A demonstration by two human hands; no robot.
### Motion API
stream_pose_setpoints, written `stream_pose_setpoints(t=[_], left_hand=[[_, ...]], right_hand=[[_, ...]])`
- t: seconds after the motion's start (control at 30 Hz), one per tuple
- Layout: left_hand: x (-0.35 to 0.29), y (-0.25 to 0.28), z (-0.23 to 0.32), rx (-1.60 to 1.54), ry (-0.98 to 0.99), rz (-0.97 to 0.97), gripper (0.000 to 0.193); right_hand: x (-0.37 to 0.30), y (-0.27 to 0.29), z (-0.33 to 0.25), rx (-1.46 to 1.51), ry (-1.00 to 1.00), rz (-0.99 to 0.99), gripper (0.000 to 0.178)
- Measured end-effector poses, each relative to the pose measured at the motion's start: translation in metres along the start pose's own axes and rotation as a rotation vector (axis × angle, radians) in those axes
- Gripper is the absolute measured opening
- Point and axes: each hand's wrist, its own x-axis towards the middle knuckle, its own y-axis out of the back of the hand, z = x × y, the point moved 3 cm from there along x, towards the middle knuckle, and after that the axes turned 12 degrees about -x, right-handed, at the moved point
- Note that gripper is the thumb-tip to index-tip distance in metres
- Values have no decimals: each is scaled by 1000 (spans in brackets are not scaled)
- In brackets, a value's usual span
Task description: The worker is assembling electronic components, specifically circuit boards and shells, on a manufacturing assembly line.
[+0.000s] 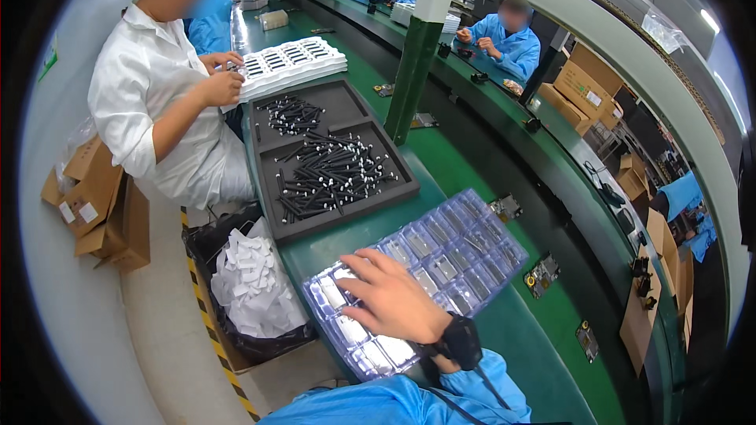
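My right hand (394, 297) reaches in from the lower right, palm down, over the near left part of a clear plastic compartment tray (498, 291). Its fingers are spread apart, and I see nothing held in them. The fingertips are close to a bright rectangular part (331, 293) in one pocket; whether they touch it I cannot tell. Other pockets hold flat silver-grey rectangular pieces (442, 269), some shining with glare. A black band (460, 341) circles my right wrist. My left hand is out of view; blue sleeve and clothing fill the bottom edge.
Beyond the tray lies a black divided foam tray (346, 208) of black rods with pale tips. A person in white (150, 79) works at stacked white trays (295, 71). A bin of white scraps (256, 283) stands left. Circuit boards (542, 275) lie on the green conveyor, beside a post (417, 63).
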Motion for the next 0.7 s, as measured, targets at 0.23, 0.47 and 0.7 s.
stream_pose_setpoints(t=[0.23, 0.47, 0.7], left_hand=[[9, 29, 5, -9, -38, 48, 17], [6, 27, 3, 141, -177, 79, 20], [5, 28, 11, 174, 214, 211, 14]], right_hand=[[17, -9, -8, -67, 5, -82, 54], [20, -10, -7, -15, -4, -31, 40], [-61, 30, 6, 505, -469, 282, 10]])
